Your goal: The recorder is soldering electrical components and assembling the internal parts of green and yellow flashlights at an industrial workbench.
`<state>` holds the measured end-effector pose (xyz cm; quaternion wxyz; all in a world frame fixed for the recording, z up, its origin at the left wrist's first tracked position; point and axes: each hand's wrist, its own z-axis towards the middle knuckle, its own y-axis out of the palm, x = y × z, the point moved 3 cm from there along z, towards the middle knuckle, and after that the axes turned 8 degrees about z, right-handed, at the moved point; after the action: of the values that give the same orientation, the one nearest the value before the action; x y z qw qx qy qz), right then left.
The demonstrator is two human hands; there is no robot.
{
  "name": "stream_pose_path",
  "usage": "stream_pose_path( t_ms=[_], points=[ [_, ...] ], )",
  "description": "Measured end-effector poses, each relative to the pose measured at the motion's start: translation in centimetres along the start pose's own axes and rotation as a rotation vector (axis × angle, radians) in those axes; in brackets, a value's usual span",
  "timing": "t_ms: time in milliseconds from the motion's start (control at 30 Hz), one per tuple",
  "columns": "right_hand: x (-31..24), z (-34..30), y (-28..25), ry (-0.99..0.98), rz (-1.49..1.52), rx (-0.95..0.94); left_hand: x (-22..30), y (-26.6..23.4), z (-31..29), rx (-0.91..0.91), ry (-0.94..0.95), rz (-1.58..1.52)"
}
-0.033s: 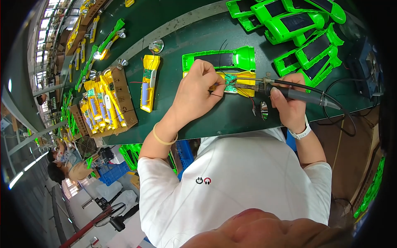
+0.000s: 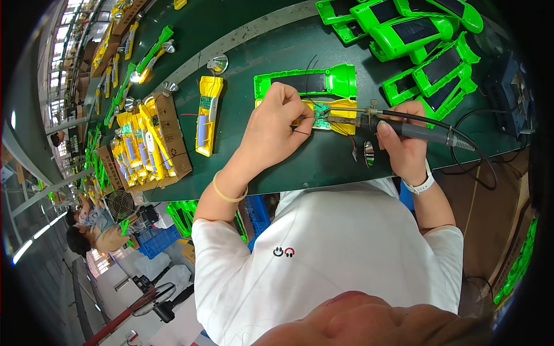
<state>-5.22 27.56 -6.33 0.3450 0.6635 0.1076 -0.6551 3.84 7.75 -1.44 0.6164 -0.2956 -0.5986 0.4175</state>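
Note:
My right hand (image 2: pixel 407 144) is closed round a soldering iron (image 2: pixel 416 132), its metal tip pointing left onto a small green circuit board (image 2: pixel 321 113). That board sits inside a yellow flashlight housing half (image 2: pixel 344 128) lying on the bench. Over the housing's left part, my left hand (image 2: pixel 279 127) pinches a thin dark wire (image 2: pixel 302 134) beside the board; the exact fingertip contact is hidden. Just beyond lies a green housing half (image 2: pixel 341 81) with a dark panel. A shiny reflector cup (image 2: pixel 368 153) rests below the housing, near the bench edge.
Left of my hands lies another yellow housing (image 2: pixel 209 115) wired to a reflector (image 2: pixel 219 64). A cardboard box (image 2: pixel 173 135) holds several yellow assemblies. Green shells (image 2: pixel 412 34) are heaped at the far right, near a dark blue box-shaped unit (image 2: pixel 511 95) and cables. Other people sit far left.

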Motion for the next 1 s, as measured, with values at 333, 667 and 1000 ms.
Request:
stream_pose_path(
  t_ms=[333,667,1000],
  points=[
    [-0.6,0.3,-0.3,-0.02,0.123,0.081,0.1,-0.3,0.4,-0.035,0.042,0.03],
    [-1.0,0.2,-0.7,-0.064,0.15,0.114,0.8,-3.3,-1.2,0.198,0.134,0.382],
    [-1.2,0.1,-0.7,-0.054,0.166,0.099,-0.5,-1.4,-2.0,0.068,0.176,-0.055]
  ],
)
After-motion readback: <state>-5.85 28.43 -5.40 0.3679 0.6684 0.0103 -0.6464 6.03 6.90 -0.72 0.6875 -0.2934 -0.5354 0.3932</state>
